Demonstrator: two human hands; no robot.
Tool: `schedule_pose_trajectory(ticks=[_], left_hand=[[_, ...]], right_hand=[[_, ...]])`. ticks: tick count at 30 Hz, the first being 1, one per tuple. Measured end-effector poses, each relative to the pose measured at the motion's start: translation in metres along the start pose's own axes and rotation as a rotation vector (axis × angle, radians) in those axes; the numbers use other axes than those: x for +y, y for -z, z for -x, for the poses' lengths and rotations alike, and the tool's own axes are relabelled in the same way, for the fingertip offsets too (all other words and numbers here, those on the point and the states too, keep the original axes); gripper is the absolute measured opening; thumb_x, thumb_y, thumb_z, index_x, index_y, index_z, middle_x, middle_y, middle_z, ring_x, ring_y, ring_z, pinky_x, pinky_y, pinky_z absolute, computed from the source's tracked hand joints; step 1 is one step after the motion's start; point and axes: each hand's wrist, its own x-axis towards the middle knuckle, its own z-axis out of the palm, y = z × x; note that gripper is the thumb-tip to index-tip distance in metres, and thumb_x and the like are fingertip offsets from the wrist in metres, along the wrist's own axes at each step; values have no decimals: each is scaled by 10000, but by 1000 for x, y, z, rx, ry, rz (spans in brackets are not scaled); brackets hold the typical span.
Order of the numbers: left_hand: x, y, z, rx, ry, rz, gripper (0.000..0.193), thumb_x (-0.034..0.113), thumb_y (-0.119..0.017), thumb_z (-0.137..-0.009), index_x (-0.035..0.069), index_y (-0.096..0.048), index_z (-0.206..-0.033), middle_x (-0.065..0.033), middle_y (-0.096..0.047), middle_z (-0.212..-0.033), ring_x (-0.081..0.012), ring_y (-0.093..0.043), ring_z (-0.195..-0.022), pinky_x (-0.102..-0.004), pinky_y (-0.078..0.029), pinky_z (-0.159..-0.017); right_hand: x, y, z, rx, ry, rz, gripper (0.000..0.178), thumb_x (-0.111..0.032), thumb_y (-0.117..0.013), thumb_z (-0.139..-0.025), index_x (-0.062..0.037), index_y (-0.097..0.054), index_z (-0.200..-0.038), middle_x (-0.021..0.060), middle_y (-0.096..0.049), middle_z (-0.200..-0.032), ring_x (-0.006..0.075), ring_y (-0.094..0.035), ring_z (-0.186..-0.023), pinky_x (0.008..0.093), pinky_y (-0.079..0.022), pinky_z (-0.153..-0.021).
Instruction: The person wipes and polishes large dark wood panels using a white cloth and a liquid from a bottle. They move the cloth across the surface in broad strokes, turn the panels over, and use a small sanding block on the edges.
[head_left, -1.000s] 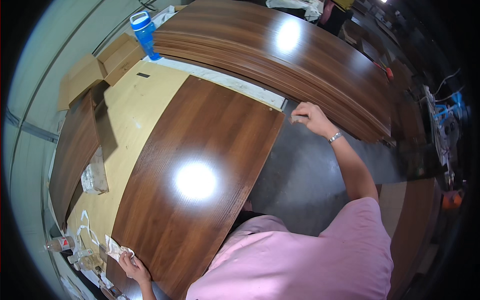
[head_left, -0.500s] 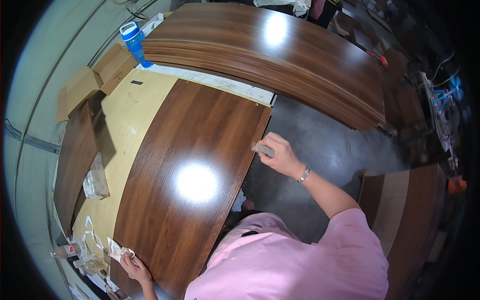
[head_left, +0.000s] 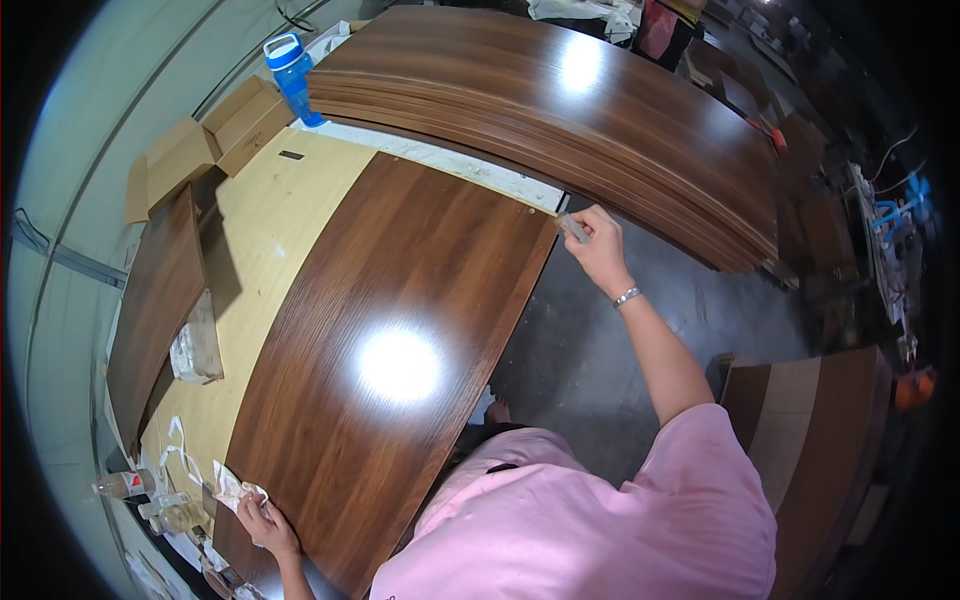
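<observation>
A dark brown wood-grain panel [head_left: 400, 270] lies on a pale board in front of me. My right hand [head_left: 602, 250], a metal bracelet at its wrist, pinches a small greyish flat block [head_left: 574, 228]. The block meets the panel's right edge close to its far corner. At the near left end of the panel, my left hand [head_left: 268, 530] has its fingers closed on a crumpled, stained white cloth [head_left: 234, 487]. That cloth rests at the panel's left edge. What the block is made of cannot be made out.
Beyond the panel stands a stack of brown boards [head_left: 480, 60]. At the left are a blue bottle [head_left: 293, 82], a cardboard box [head_left: 175, 165], a leaning brown board [head_left: 155, 315] and a wrapped white block [head_left: 197, 345]. Clear bottles [head_left: 125, 484] lie near left; more boards [head_left: 820, 440] stand right.
My right hand has slid away from me along the panel's right edge, taking the small block towards the far corner. The left hand stays on the cloth. The view has shifted slightly.
</observation>
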Motion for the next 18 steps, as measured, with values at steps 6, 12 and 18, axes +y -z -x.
schedule_pose_trajectory(ticks=[6,12,18], left_hand=[[-4,-2,1,-6,8,-16,161,27,-565,-836,9,-594,-994,-184,-534,-1192,-370,-507,-1136,-458,-404,-984],[-6,1,4,5,-22,-21,168,7,-561,-828,9,-588,-993,-177,-534,-1180,-372,-507,-1127,-461,-401,-979],[-2,-4,1,4,-31,27,185,-9,-557,-807,16,-580,-989,-178,-544,-1146,-373,-511,-1122,-463,-401,-981]], right_hand=[[-9,3,6,-23,108,44,216,-22,-687,-728,-7,-694,-943,139,-601,-857,324,-611,-823,387,-505,-748],[-45,-3,51,-129,79,-26,159,-27,-685,-714,-17,-669,-871,128,-610,-865,316,-619,-831,387,-513,-742],[-21,-4,15,-58,-30,16,167,-16,-678,-712,-27,-650,-876,104,-617,-897,327,-617,-852,398,-503,-733]])
